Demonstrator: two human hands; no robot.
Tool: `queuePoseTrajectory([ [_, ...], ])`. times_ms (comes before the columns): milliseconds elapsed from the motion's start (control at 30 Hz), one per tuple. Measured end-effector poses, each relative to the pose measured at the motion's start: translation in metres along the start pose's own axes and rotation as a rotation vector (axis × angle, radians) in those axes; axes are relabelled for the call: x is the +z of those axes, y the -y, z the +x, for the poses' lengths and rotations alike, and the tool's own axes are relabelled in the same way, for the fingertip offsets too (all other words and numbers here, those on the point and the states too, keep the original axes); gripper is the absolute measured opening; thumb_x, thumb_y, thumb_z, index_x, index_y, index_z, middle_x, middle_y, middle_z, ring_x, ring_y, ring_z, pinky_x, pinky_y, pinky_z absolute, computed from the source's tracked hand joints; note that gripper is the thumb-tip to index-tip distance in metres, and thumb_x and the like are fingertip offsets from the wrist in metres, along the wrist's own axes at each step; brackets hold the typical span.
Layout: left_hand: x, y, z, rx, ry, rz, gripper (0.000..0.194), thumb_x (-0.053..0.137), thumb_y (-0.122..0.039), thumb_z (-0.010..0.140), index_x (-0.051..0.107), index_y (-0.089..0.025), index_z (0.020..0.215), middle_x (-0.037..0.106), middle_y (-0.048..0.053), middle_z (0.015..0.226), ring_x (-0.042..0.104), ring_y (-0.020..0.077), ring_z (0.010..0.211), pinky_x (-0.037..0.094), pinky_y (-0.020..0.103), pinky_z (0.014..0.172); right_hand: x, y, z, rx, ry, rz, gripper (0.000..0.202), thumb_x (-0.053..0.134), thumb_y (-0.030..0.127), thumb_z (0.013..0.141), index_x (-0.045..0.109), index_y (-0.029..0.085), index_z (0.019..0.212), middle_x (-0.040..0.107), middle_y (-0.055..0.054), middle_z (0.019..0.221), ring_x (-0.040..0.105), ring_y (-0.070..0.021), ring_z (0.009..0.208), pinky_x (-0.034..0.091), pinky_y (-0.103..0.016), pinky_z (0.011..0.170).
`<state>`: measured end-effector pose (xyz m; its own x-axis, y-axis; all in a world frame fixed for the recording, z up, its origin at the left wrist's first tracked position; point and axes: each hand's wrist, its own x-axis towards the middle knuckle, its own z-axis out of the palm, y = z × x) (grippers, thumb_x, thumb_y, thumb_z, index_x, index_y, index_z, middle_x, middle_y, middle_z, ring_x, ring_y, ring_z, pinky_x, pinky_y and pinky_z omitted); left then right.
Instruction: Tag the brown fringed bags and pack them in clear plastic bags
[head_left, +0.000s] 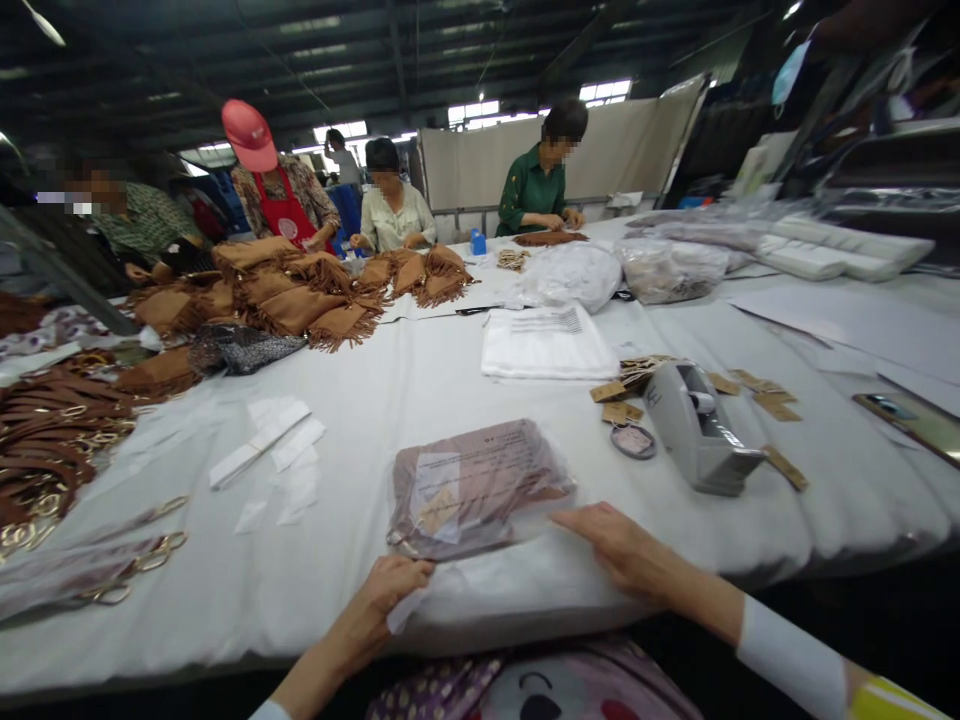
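Note:
A clear plastic bag [480, 485] with printed text lies flat at the table's front edge. Inside it is a brown, flat item with a white paper and a tan tag showing through. My left hand [390, 590] is closed on the bag's near left corner, and a small white strip [406, 608] hangs by its fingers. At the near right corner, the fingers of my right hand [619, 545] pinch the bag's edge. To the right stands a grey tape dispenser [701, 430], with a small roll [632, 441] and tan tags [621, 412] beside it.
Brown straps with gold clips [52, 440] pile up at the left. Fringed brown pieces [285, 285] lie farther back, near several people. White papers [281, 450], a stack of white plastic bags [547, 342] and a phone [911, 420] rest on the white-covered table [330, 540].

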<state>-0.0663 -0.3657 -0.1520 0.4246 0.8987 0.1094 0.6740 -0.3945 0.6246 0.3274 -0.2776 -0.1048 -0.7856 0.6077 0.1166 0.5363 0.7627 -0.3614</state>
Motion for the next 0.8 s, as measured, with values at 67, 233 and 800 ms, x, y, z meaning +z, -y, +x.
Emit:
queuePoseTrajectory([
  [67,0.003,0.003,-0.002,-0.053,-0.050,-0.042,0.033,0.044,-0.043,0.088,0.069,-0.025,0.098,0.068,0.005,0.114,0.058,0.0215,0.102,0.045,0.034,0.091,-0.012,-0.024,-0.031,0.014,-0.005,-0.144,0.075,0.037,-0.001,0.072,0.037,0.021,0.144,0.052,-0.010,0.139,0.050,-0.0216,0.124,0.038,-0.040,0.100],
  [233,0.007,0.005,-0.005,-0.056,-0.070,-0.067,0.039,0.043,-0.054,0.087,0.070,-0.028,0.098,0.070,0.003,0.105,0.059,0.0216,0.099,0.047,0.033,0.088,-0.020,-0.032,-0.068,-0.009,0.071,-0.289,0.087,0.043,0.002,0.068,0.023,0.024,0.150,0.032,-0.009,0.153,0.030,-0.0229,0.140,0.026,-0.047,0.111],
  [800,-0.028,0.010,0.005,0.306,0.151,0.019,0.033,0.048,-0.031,0.091,0.060,-0.029,0.122,0.063,0.006,0.128,0.061,0.0202,0.112,0.049,0.030,0.097,-0.001,-0.013,-0.012,-0.214,0.155,0.380,0.035,0.047,0.021,0.089,0.064,0.025,0.119,0.066,-0.007,0.121,0.056,-0.0200,0.120,0.034,-0.040,0.110],
])
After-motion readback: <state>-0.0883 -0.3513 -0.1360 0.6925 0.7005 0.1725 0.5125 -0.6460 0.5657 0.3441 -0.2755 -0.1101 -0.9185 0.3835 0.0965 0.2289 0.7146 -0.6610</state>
